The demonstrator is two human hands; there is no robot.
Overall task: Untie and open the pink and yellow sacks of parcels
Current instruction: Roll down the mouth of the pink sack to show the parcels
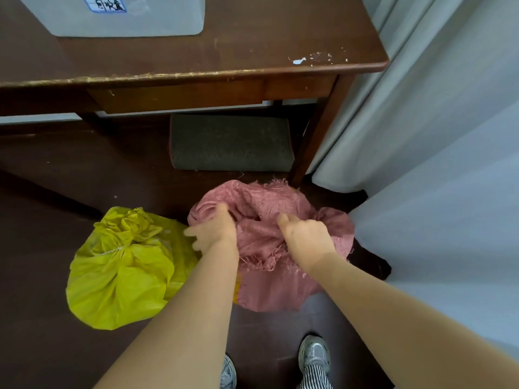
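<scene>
A pink woven sack (pixel 261 209) stands on the dark floor in front of me, its frayed mouth loose and crumpled. My left hand (pixel 214 230) grips the left side of that mouth, thumb pinched into the cloth. My right hand (pixel 306 235) grips the near right fold, index finger stretched out. To the left lies a yellow sack (pixel 120 270), its neck bunched and bound with a thin white string (pixel 116 249). The pink sack's contents are hidden by the folds.
A brown wooden table (pixel 196 68) stands just beyond, its leg (pixel 314 141) close behind the pink sack. A dark grey cushion (pixel 230 141) lies under it. A translucent bin (pixel 120 15) sits on top. Pale curtains (pixel 435 136) hang at right. My shoes (pixel 314 353) are below.
</scene>
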